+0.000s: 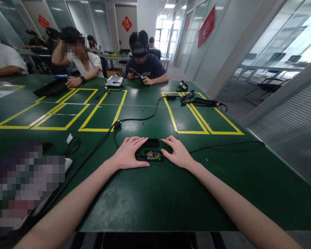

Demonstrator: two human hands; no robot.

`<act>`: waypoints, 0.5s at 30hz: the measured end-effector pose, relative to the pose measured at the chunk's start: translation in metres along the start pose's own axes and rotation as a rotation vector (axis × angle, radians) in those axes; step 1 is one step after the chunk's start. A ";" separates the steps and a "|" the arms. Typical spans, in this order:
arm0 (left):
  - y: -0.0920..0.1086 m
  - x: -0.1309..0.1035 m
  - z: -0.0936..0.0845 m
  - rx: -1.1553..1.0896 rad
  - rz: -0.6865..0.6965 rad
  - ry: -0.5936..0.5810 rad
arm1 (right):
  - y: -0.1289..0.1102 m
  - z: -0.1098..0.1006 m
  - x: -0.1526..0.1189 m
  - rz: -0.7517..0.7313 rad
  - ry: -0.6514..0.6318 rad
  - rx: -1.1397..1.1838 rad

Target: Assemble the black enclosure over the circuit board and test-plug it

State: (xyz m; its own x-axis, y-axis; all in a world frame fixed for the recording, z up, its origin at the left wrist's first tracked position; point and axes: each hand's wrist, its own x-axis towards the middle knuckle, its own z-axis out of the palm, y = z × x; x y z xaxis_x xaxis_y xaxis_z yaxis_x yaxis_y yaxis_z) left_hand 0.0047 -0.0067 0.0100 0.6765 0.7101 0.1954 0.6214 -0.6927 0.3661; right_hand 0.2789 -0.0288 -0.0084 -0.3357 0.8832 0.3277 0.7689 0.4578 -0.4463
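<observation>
Both hands are flat on the green table (155, 200), palms down, fingers spread, gripping nothing. The left hand (129, 154) sits just left of a small opened circuit board (153, 156) with orange rings, thumb touching its left end. The right hand (178, 152) rests just right of it. A black cover (150, 142) lies just behind the board, between the fingertips. A black cable (134, 119) snakes off toward yellow tape boxes (197, 117), and across the table a person in a dark shirt (146, 67) handles a tool
</observation>
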 end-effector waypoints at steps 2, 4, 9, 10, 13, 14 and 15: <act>0.000 0.001 0.001 -0.007 0.016 0.000 | 0.002 0.001 0.001 -0.045 -0.003 0.054; 0.000 0.001 0.001 -0.018 0.035 0.019 | 0.004 0.001 0.001 -0.068 -0.001 0.127; 0.000 -0.002 0.004 -0.065 0.081 0.076 | 0.003 -0.001 0.003 0.074 0.010 0.312; 0.000 -0.002 0.005 -0.076 0.088 0.085 | 0.002 0.000 0.003 0.111 0.012 0.362; 0.002 -0.003 0.006 -0.115 0.122 0.104 | -0.001 0.001 0.003 0.176 0.023 0.563; 0.004 -0.003 0.006 -0.131 0.138 0.108 | -0.002 0.001 0.003 0.188 0.030 0.628; 0.005 -0.003 0.006 -0.147 0.155 0.111 | -0.003 0.002 0.003 0.199 0.035 0.681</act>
State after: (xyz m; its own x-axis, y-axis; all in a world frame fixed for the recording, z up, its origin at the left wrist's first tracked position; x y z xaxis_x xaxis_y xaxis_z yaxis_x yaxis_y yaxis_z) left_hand 0.0084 -0.0128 0.0058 0.7062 0.6122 0.3556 0.4440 -0.7742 0.4511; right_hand 0.2749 -0.0271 -0.0076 -0.1980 0.9580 0.2072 0.2991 0.2604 -0.9180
